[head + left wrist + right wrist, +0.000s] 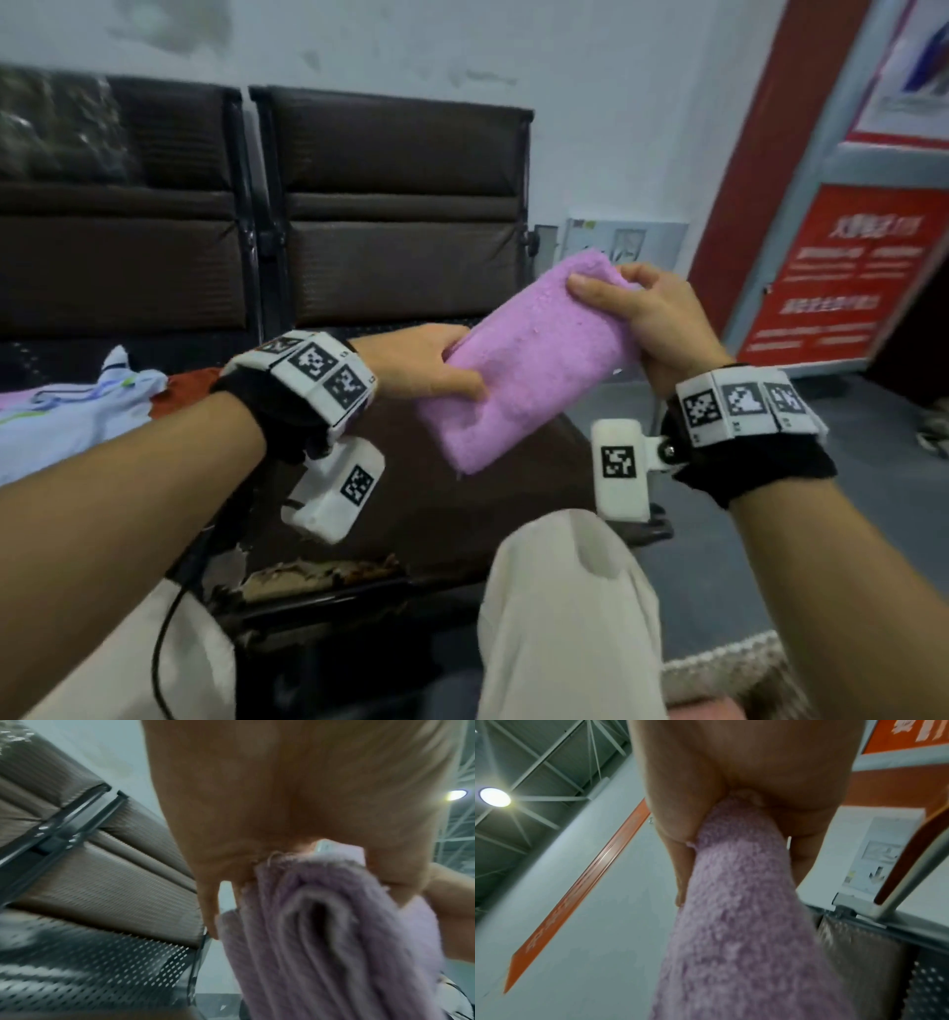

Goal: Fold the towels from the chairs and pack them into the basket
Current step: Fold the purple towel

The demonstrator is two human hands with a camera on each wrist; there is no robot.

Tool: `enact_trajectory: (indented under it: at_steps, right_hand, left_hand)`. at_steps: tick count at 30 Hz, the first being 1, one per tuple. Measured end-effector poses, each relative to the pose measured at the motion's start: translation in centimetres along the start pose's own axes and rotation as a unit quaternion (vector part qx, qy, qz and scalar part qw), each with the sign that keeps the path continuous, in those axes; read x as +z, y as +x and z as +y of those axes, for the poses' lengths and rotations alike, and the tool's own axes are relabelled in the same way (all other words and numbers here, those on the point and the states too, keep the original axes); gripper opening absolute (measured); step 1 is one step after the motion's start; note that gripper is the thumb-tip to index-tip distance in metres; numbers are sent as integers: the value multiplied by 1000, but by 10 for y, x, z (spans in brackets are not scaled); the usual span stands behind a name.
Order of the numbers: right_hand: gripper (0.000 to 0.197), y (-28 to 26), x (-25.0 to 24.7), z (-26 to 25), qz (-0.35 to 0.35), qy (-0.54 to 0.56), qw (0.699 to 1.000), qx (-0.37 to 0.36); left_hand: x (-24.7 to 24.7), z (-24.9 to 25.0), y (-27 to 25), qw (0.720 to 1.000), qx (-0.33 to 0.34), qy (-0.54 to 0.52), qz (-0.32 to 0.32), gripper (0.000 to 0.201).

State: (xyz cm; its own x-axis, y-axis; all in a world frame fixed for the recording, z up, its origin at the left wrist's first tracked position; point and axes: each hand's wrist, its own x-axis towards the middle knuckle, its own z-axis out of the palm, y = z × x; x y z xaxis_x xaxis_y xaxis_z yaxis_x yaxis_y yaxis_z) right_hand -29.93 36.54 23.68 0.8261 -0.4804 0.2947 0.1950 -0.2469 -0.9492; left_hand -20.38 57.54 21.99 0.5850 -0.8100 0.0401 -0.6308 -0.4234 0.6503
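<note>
I have one folded pink towel (529, 360) up in the air between my two hands, tilted, its far end higher than the near one. My left hand (426, 367) has its grip on the lower long edge, thumb on top and fingers underneath; the left wrist view shows the stacked layers of the towel's open end (321, 933) right below that grip. My right hand (652, 313) has its grip closed on the upper far corner, thumb pressed on the top face, fingers curled behind. Past both grips I count two brown chairs (400, 205) side by side against the wall; the seat under the towel lies well below it, so there is open air all round the towel's edges. Left of my left grip, one heap of light patterned cloth (77, 411) lies on the next seat, with something red-orange (190, 385) at its edge. Right of my right grip stands one red sign board (847, 272).
</note>
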Motion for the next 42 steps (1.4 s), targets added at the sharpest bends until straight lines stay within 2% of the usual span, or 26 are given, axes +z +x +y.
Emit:
enact_trajectory:
  at_steps: [3,6,9,13,20,26,29,31,33,36,40,42]
  right_hand:
    - [52,-4,-35,1,50,27,998,-7]
    - [45,-12,-69,8,84,31,996,-21]
    - [45,-30,-105,28,124,8,992,-18]
    - [47,-77,-162,79,195,-5,981,21]
    - [33,-190,-242,180,258,-89,950,151]
    - [27,-270,-258,256,177,-160,923,301]
    - [27,-294,-255,294,95,-227,894,374]
    - [27,-304,-252,318,70,-269,871,405]
    - [30,-310,-247,338,95,-282,854,426]
    - [35,-313,-239,361,127,-281,831,462]
    - [19,-306,-232,371,98,-307,798,509]
    - [17,-301,-230,366,83,-335,794,501]
  left_hand:
    - [6,38,25,992,21,114,50,20]
    - [30,66,50,984,29,171,44,26]
    - [66,85,70,984,67,166,-16,28]
    - [135,108,87,974,123,153,-113,25]
    - [307,98,91,946,106,169,-255,29]
    - [431,57,53,912,82,119,-383,33]
    - [465,37,35,859,57,166,-482,31]
    - [477,30,29,836,65,148,-524,31]
    - [484,26,28,837,70,128,-527,34]
    - [490,22,27,849,56,171,-497,37]
    - [481,23,33,874,24,174,-453,34]
    - [462,26,43,890,21,152,-428,32]
